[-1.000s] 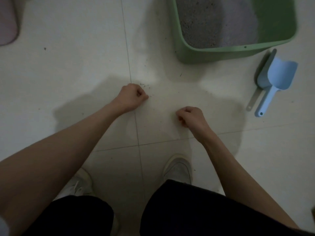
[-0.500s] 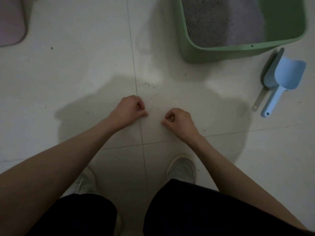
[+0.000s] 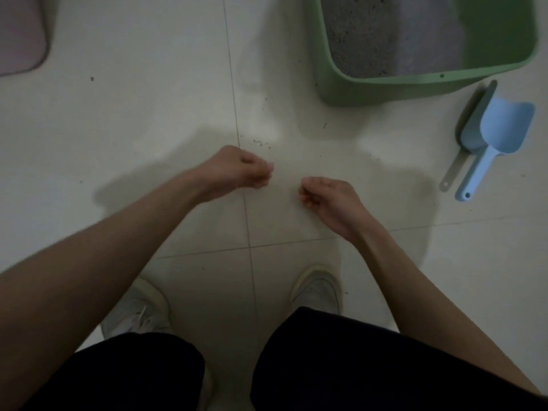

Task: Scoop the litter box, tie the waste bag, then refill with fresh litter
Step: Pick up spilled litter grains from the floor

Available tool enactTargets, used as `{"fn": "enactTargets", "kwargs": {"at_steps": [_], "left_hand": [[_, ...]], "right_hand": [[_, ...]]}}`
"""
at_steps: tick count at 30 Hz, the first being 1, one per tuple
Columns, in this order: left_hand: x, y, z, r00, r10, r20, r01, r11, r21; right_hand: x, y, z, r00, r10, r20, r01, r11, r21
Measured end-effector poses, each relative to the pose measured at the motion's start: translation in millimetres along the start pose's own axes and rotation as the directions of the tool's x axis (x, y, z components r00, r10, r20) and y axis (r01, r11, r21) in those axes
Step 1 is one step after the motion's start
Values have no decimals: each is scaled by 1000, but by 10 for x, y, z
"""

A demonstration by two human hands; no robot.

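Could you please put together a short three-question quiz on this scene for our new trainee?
1. True or false: the blue scoop lies inside the green litter box.
2. Which hand is nearer the scoop: A) left hand, B) right hand?
3. Fill in: the dark specks lie on the ____ just beyond the left hand.

Key:
1. False; it lies on the floor tiles beside the box.
2. B.
3. Floor. Both hands have curled fingers, and nothing shows in them.
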State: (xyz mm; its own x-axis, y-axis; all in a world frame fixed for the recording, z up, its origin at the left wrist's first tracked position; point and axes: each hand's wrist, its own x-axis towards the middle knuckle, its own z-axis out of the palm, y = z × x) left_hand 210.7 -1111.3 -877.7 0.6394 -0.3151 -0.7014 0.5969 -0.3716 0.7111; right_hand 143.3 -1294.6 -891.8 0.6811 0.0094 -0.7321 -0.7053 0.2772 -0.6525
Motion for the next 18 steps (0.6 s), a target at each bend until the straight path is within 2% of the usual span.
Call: {"fn": "enactTargets", "kwargs": {"at_steps": [1,2,4,5,6,7,9,10,11,13,18], "left_hand": [[-19,88,-41,997,-41,68,58,961,-270],[-25,149,-98,994,-44,101,82,907,-412],[-19,194,-174,995,-30,100,73,881,-468],[-19,186,-193,997,-28,78,60,898,-436],[-14,160,-195,998,-35,53,52,923,-380],[6,107,-190,999,-49,18,52,955,-293],[34,-37,-172,993,-32,-116,34,999,18],[50,-114,-168,982,22,-189,19,977,211],[57,-183,-162,964,100,-246,2,923,384],[52,-285,-151,932,220,-288,-10,810,587],[113,-382,-82,909,249,-336,-7,813,583]], "right_hand": [[-18,-33,-45,996,50,72,-61,986,157],[-42,-63,-73,988,77,134,-106,969,223],[-70,-75,-70,980,92,177,-121,979,164],[-70,-51,-38,985,89,148,-96,994,41],[-63,-17,8,992,68,106,-53,988,-142],[-50,26,53,997,25,67,1,933,-359],[-24,117,128,995,-82,58,99,689,-717],[-20,159,153,989,-123,76,132,547,-826],[-24,194,167,985,-148,93,150,441,-885],[-49,252,181,982,-157,104,154,355,-922],[-71,328,178,976,-174,130,174,267,-948]]}}
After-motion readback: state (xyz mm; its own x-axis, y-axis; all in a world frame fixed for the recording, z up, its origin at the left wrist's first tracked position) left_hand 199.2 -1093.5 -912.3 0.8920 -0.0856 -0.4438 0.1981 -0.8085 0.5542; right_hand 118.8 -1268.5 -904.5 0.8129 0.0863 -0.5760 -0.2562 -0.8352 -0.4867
